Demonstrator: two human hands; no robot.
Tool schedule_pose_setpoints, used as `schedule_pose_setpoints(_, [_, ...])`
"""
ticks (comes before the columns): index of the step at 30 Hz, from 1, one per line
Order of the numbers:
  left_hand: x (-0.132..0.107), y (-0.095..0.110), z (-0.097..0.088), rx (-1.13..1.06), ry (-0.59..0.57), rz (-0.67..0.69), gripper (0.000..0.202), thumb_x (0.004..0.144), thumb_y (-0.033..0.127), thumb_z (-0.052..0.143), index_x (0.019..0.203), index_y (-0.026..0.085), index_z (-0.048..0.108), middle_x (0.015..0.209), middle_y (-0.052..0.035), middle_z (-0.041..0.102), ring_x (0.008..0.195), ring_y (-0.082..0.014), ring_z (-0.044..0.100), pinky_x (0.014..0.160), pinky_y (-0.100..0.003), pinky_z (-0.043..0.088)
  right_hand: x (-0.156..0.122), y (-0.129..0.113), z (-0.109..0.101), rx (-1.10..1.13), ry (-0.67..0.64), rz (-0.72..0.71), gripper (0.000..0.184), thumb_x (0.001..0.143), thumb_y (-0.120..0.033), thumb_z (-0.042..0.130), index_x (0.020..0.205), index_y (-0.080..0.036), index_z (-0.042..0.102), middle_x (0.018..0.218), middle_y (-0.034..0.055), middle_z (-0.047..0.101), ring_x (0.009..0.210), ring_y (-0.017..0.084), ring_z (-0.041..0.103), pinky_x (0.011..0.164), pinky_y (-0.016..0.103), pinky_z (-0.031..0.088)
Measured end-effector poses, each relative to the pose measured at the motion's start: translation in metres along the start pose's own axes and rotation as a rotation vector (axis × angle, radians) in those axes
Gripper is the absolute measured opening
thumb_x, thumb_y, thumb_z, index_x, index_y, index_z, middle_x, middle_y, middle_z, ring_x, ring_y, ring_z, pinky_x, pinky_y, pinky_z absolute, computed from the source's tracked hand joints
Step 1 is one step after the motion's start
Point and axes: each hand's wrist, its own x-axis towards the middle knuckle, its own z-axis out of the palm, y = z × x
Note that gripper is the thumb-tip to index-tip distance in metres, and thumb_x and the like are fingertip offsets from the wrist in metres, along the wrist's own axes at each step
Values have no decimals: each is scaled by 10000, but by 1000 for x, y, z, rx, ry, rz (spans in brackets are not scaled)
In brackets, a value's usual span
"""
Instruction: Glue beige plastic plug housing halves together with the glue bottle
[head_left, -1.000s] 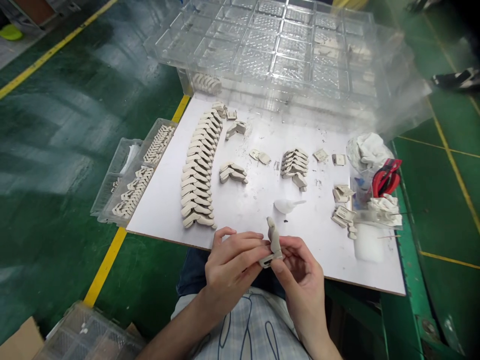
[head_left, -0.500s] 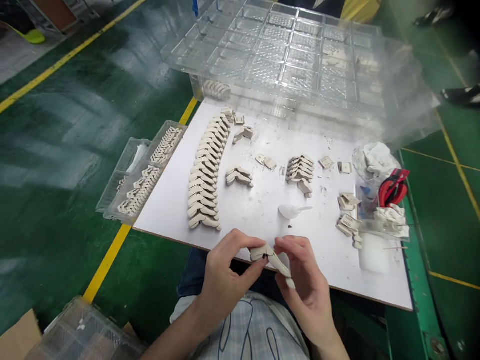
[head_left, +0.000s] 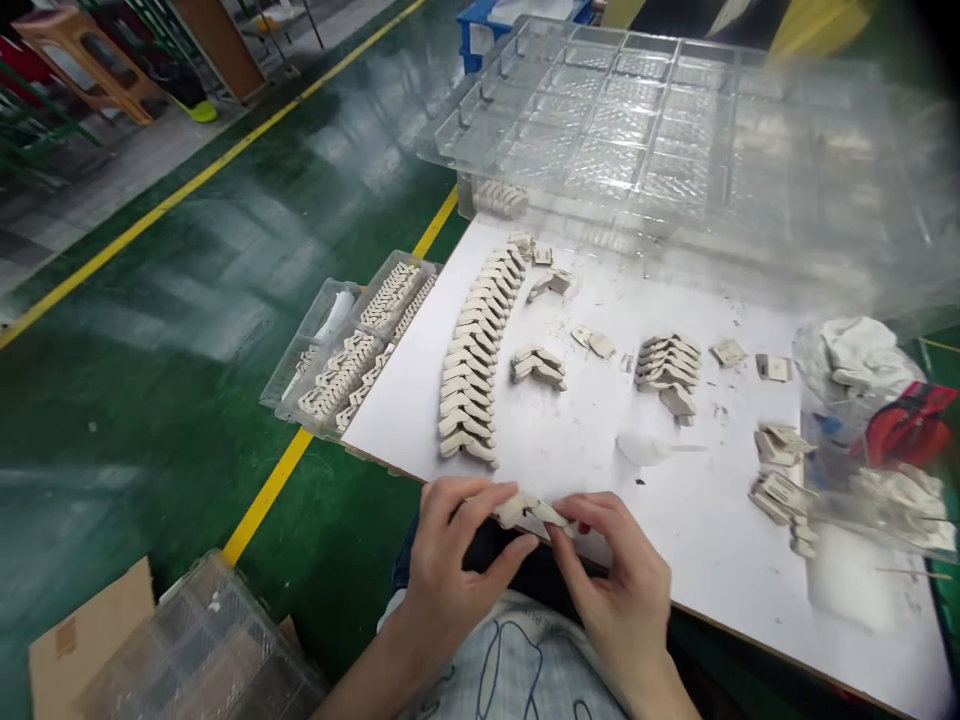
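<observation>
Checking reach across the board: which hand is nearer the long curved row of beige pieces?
Left. The left hand sits just below the row, near its closest end. The right hand is farther off to the right, on the beige piece both hands hold.

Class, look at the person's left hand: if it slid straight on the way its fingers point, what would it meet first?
Probably the right hand. The left hand points rightward along the white board's near edge, both pinching one beige angled part between them. Depth is hard to judge.

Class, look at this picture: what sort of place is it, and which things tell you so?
Probably a factory assembly station: green floor with yellow lines, rows of identical beige parts on a white board, and clear compartment trays.
</observation>
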Motion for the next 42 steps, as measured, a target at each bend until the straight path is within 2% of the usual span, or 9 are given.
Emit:
schedule_pose_setpoints(5, [-18, -32, -18, 123, 79, -136, 379, 918, 301, 652, 1275, 199, 573, 1113, -109, 594, 1019, -225, 632, 845, -350, 587, 13, -4, 34, -1, -56, 52, 119, 912, -158, 605, 956, -243, 675, 864, 37, 639, 716, 150, 615, 626, 271, 536])
schedule_pose_setpoints(10, [-20, -47, -11, 163, 110, -170, 425, 884, 285, 695, 1279, 203, 562, 1145, -107, 593, 1066, -241, 629, 891, -380, 579, 22, -2, 55, -84, -74, -60, 136, 905, -128, 607, 978, -237, 640, 829, 13, 614, 692, 132, 609, 601, 242, 514])
schedule_pose_setpoints(17, [-16, -54, 4, 189, 222, -165, 289, 855, 223, 737, 1124, 214, 631, 1067, -67, 636, 983, -208, 659, 880, -368, 562, 24, 2, 60, -157, -33, -107, 128, 901, -107, 602, 905, -233, 588, 790, -1, 589, 690, 134, 593, 611, 240, 491])
schedule_pose_setpoints(26, [-13, -60, 13, 243, 237, -140, 304, 864, 203, 727, 1148, 225, 620, 1055, -61, 624, 982, -206, 649, 869, -357, 546, 19, 4, 63, -213, 1, -111, 134, 887, -168, 679, 922, -213, 558, 790, -14, 533, 653, 117, 530, 565, 231, 463])
schedule_pose_setpoints(30, [-14, -65, 8, 212, 178, -121, 476, 835, 245, 759, 1264, 201, 559, 1156, -111, 574, 1071, -253, 611, 930, -407, 537, 12, -4, 24, -140, 96, -126, 91, 885, -138, 653, 890, -209, 595, 741, -12, 556, 642, 133, 521, 563, 261, 435])
schedule_pose_setpoints(34, [-16, -71, -6, 147, 97, -49, 694, 767, 268, 820, 1371, 189, 488, 1293, -169, 491, 1206, -317, 537, 952, -453, 538, 20, 9, -55, -219, 653, 9, 98, 857, -223, 705, 819, -198, 617, 726, -3, 572, 664, 152, 518, 608, 292, 407])
schedule_pose_setpoints(36, [-15, -69, -10, 78, 181, -51, 680, 755, 216, 813, 1366, 208, 516, 1289, -151, 486, 1175, -306, 554, 869, -407, 559, 32, 22, -93, -291, 795, 134, 190, 829, -346, 742, 832, -192, 631, 727, -5, 576, 646, 151, 500, 608, 298, 398])
schedule_pose_setpoints(39, [-12, -54, -7, -72, 374, -45, 573, 779, 110, 734, 1318, 230, 583, 1229, -105, 512, 1055, -246, 616, 807, -361, 563, 53, 41, -124, -472, 591, 236, 271, 826, -457, 714, 824, -190, 670, 731, 4, 611, 610, 143, 494, 587, 294, 388])
schedule_pose_setpoints(42, [-9, -29, 3, -180, 308, 10, 461, 795, 30, 664, 1219, 210, 637, 1211, -88, 523, 987, -188, 638, 843, -332, 578, 72, 56, -120, -607, 313, 201, 311, 861, -502, 648, 877, -194, 691, 790, 25, 652, 651, 161, 560, 630, 306, 425])
